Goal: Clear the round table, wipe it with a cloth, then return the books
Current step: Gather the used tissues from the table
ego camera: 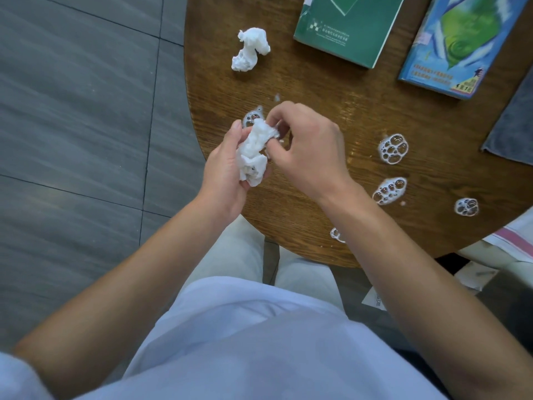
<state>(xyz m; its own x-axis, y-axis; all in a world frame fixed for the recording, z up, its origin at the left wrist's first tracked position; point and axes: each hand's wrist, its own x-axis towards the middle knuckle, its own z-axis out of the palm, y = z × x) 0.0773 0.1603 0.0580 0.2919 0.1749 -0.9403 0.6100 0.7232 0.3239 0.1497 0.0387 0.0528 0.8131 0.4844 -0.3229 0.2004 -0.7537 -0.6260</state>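
Note:
A crumpled white tissue (255, 153) is held over the left edge of the round wooden table (331, 111). My left hand (227, 174) grips its lower part and my right hand (305, 145) pinches its top. A second crumpled tissue (250, 49) lies on the table farther back. A green book (349, 24) and a blue book (461, 44) lie flat at the table's far side. A dark grey cloth (513, 125) lies at the right edge. Several foam blobs sit on the wood, such as the foam blob (393, 148) to the right of my hands.
Grey floor tiles (86, 111) spread to the left of the table. A white cloth with a pink stripe (513, 241) and scraps of paper (473, 275) lie low at the right, beyond the table's near edge.

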